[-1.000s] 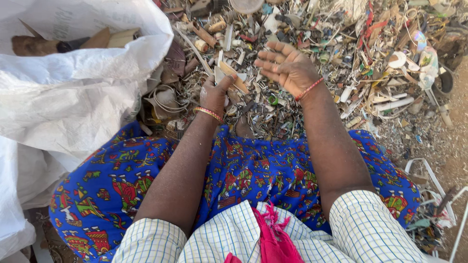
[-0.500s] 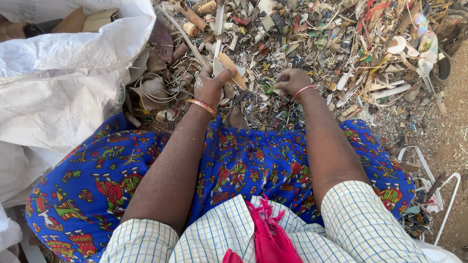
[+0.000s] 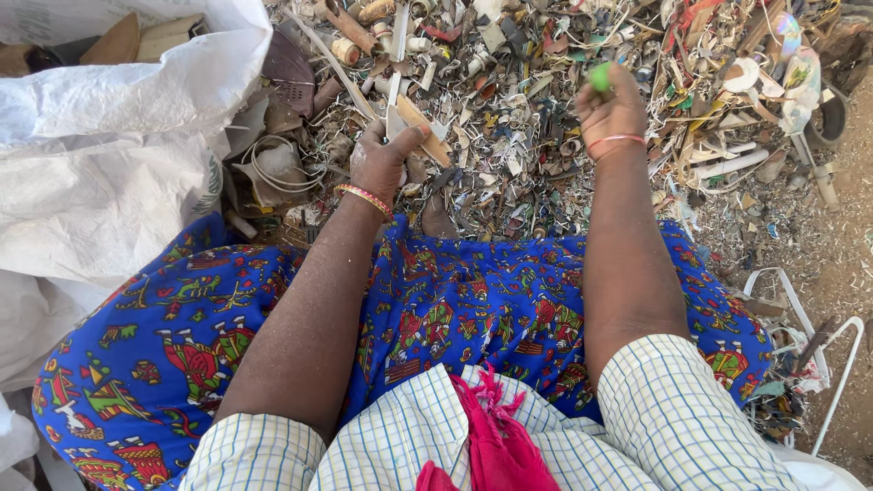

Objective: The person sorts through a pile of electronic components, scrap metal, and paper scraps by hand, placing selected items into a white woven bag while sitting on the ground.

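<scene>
Your left hand (image 3: 382,159) is clenched around a few flat strips (image 3: 409,114), one tan and one whitish, sticking out toward the scrap heap (image 3: 546,100). Your right hand (image 3: 611,114) is up over the heap, pinching a small green bit (image 3: 600,75) in its fingertips.

My worry: that heap looks full of jagged broken plastic and cut pieces, and you're going in bare-handed, so a cut looks likely if you dig fast. The green bit is tiny and only held at the tips, so it could drop back into the heap and get lost.

Packaging-wise, the big white woven sack (image 3: 100,155) sits left of the heap, mouth open, with brown cardboard-looking pieces (image 3: 136,38) inside. I can't see any labels clearly.
</scene>
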